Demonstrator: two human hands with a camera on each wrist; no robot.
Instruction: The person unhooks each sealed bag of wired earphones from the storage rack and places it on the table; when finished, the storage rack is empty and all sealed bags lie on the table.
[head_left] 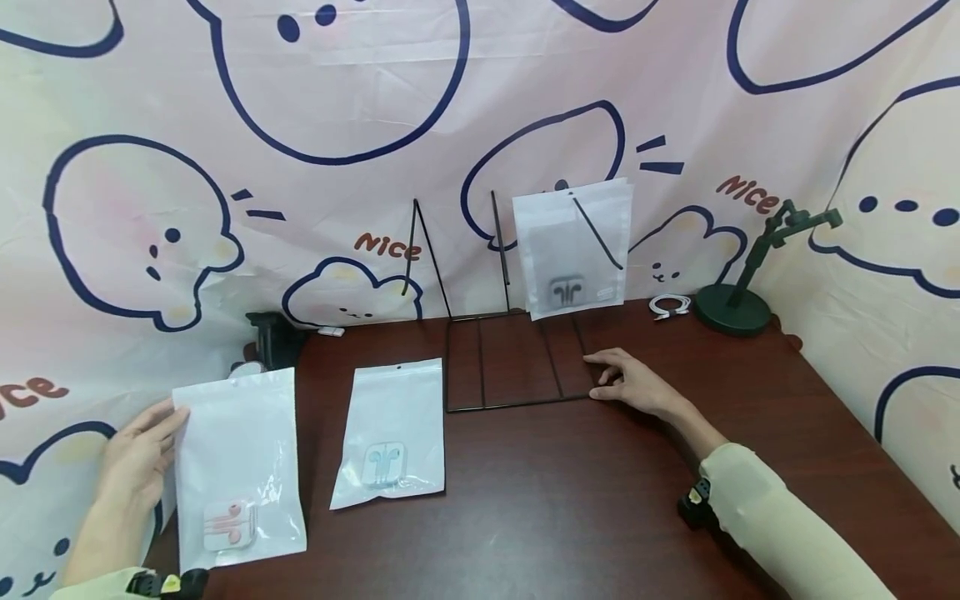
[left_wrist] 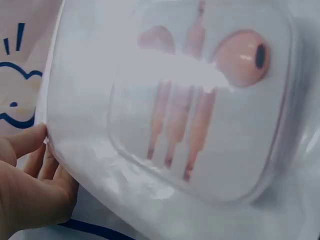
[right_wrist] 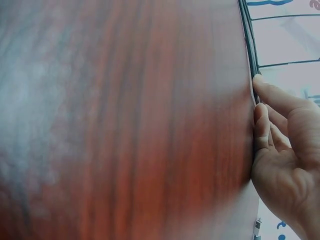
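My left hand (head_left: 138, 454) pinches the upper left edge of a white zip bag (head_left: 240, 450), held upright at the left. Through its front shows a clear case of pink earphones (left_wrist: 185, 125), large in the left wrist view. With thumb and fingertips, my right hand (head_left: 633, 383) holds the front right corner of a black wire display rack (head_left: 517, 406); the right wrist view shows the fingers (right_wrist: 275, 95) at its bar. From one of the rack's prongs hangs a white bag (head_left: 573, 242) with dark earphones.
A second white bag (head_left: 393, 425), with pale blue earphones, lies on the brown table (head_left: 525, 500) left of the rack. Behind stand a green stand (head_left: 735, 304), a coiled white cable (head_left: 670, 306) and a dark object (head_left: 273, 337) at the left. A patterned curtain (head_left: 337, 192) hangs behind.
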